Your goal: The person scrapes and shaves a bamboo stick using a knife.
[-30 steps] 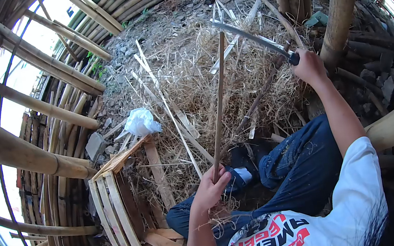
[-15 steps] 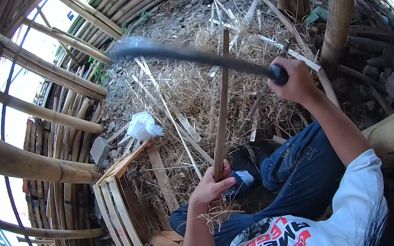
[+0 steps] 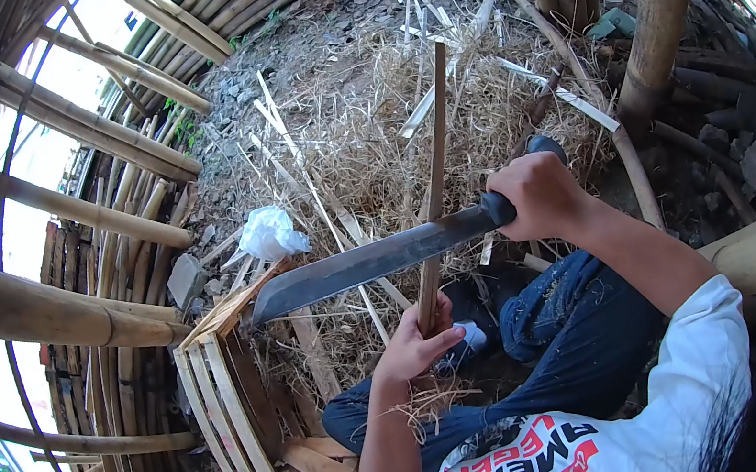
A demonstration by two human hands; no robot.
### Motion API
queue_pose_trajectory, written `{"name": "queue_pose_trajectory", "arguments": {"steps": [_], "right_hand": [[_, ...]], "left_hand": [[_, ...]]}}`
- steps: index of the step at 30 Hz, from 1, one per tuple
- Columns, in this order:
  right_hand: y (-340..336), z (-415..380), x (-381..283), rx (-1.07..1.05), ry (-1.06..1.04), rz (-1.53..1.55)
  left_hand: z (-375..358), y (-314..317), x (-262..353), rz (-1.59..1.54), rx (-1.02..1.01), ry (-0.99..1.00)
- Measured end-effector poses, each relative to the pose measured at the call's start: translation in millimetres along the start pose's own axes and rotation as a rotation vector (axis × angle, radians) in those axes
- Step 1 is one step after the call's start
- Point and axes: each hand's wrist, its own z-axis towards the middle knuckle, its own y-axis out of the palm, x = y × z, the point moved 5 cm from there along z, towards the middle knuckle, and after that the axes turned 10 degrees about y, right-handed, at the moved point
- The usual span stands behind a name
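My right hand (image 3: 541,194) is closed round the dark handle of a machete (image 3: 363,265). Its long blade points left and lies across a narrow wooden strip (image 3: 439,145); whether blade and wood touch cannot be made out. My left hand (image 3: 415,339) grips the lower end of that strip, which stands nearly upright and leans slightly right at the top. Below the left wrist, curly shavings (image 3: 435,404) hang over my dark trousers (image 3: 575,334). The blade's tip reaches near the top of a slatted wooden crate (image 3: 226,392).
A white plastic bag (image 3: 271,234) lies beyond the crate, near a grey stone (image 3: 186,280). Dry shavings and split strips (image 3: 367,155) cover the ground ahead. Bamboo poles (image 3: 80,215) frame the left side; a thick bamboo post (image 3: 656,13) rises at the right.
The machete has swung down from above, its blade now lower and across the strip. My right hand has moved down and slightly left. The strip's top has shifted a little right.
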Motion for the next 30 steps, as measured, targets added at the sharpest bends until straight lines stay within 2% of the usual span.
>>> {"name": "queue_pose_trajectory", "arguments": {"steps": [4, 6, 10, 16, 22, 30], "right_hand": [[2, 0, -6, -0.06, -0.006, -0.037], [5, 0, -5, -0.077, 0.021, -0.061], [17, 1, 3, -0.177, 0.154, -0.125], [17, 2, 12, -0.185, 0.215, -0.141], [14, 5, 27, -0.109, 0.232, -0.149], [13, 6, 26, -0.111, 0.202, -0.184]], "left_hand": [[7, 1, -6, 0.14, 0.032, 0.014], [9, 2, -5, 0.333, 0.058, 0.065], [12, 16, 2, 0.357, 0.102, 0.06], [16, 21, 18, 0.543, 0.206, 0.119], [9, 16, 10, 0.504, 0.238, 0.054], [4, 20, 13, 0.509, 0.237, 0.047]]}}
